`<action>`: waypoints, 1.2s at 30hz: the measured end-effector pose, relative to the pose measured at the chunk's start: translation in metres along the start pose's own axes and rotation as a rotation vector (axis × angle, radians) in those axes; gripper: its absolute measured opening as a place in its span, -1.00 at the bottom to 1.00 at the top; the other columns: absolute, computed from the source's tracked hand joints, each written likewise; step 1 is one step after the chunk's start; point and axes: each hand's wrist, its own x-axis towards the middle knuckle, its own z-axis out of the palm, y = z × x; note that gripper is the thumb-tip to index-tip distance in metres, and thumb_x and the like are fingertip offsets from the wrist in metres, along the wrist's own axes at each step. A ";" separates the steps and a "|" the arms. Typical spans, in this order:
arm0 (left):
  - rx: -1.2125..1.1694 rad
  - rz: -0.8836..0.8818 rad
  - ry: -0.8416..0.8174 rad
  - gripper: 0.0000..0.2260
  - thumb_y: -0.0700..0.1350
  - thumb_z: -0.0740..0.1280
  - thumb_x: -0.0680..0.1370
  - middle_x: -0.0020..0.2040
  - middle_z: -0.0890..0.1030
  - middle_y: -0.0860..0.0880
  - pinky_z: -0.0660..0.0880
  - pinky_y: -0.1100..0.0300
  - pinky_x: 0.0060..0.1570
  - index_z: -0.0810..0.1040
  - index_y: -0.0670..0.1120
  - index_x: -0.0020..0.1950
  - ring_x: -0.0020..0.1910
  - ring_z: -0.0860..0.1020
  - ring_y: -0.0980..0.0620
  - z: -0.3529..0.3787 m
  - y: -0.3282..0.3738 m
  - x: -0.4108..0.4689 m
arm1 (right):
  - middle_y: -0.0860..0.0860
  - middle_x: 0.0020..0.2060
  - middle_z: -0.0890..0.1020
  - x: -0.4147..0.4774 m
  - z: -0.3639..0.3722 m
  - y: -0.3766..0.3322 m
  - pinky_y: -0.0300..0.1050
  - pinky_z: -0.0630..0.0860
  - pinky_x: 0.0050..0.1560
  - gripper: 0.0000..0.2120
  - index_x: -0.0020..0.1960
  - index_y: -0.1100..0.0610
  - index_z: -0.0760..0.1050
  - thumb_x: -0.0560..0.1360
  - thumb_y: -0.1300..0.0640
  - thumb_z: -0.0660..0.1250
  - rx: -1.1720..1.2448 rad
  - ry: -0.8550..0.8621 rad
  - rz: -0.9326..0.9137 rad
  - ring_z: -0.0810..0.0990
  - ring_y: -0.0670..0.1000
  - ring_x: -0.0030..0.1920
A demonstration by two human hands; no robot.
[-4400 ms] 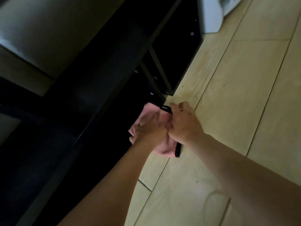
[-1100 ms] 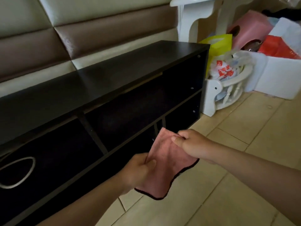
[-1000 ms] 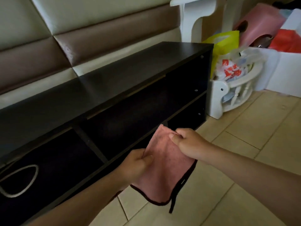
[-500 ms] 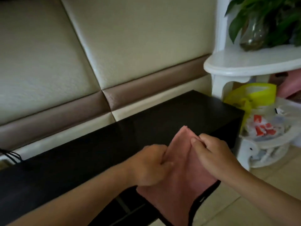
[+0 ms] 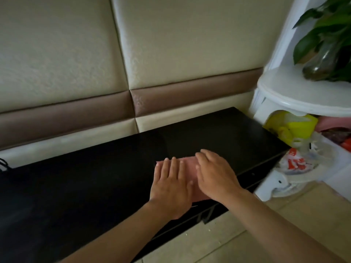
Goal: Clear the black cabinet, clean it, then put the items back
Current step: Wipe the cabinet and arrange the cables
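The black cabinet runs along the padded wall, its flat top bare except for a pink cloth lying near the front right. My left hand presses flat on the cloth's left part with straight fingers. My right hand lies flat on its right part, fingers spread forward. Most of the cloth is hidden under both palms; only a strip between them and the far edge show.
A white stand with a potted plant rises at the cabinet's right end. Below it sit a yellow bag and a white basket of plastic bags. Black cables show at the far left. Tiled floor lies in front.
The cloth was held up in front of the cabinet by both hands; now it lies on the cabinet top with both hands flattened on it. The view has risen from the shelves to the top.
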 end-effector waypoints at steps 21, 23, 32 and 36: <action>-0.022 -0.109 -0.025 -0.19 0.40 -0.10 0.58 0.61 -0.27 -0.17 -0.24 -0.13 0.56 -0.29 -0.11 0.60 0.59 -0.29 -0.14 -0.011 0.000 0.070 | -0.07 0.64 -0.15 0.091 0.018 0.024 0.10 -0.25 0.59 -0.44 0.63 -0.14 -0.23 0.65 -0.22 -0.34 -0.014 -0.288 -0.197 -0.25 0.00 0.61; -0.038 -0.123 0.000 -0.26 0.33 -0.10 0.62 0.63 -0.23 -0.15 -0.26 -0.09 0.55 -0.26 -0.09 0.61 0.60 -0.26 -0.12 -0.014 -0.008 0.091 | -0.07 0.64 -0.14 0.114 0.020 0.025 0.11 -0.24 0.59 -0.47 0.63 -0.14 -0.21 0.68 -0.19 -0.28 -0.009 -0.287 -0.197 -0.24 0.01 0.61; -0.086 -0.148 0.118 -0.38 0.19 -0.08 0.66 0.65 -0.08 -0.10 -0.19 -0.03 0.57 -0.10 -0.05 0.65 0.62 -0.12 -0.09 -0.023 -0.043 0.171 | -0.08 0.64 -0.09 0.200 0.032 0.024 0.10 -0.23 0.59 -0.47 0.64 -0.14 -0.13 0.68 -0.17 -0.24 0.007 -0.245 -0.128 -0.19 0.02 0.62; -0.085 -0.152 0.121 -0.40 0.15 -0.11 0.65 0.65 -0.06 -0.09 -0.16 -0.06 0.58 -0.09 -0.05 0.65 0.62 -0.10 -0.09 -0.025 -0.050 0.193 | -0.07 0.64 -0.07 0.219 0.035 0.026 0.11 -0.22 0.59 -0.47 0.64 -0.14 -0.10 0.69 -0.17 -0.23 -0.009 -0.216 -0.124 -0.17 0.02 0.63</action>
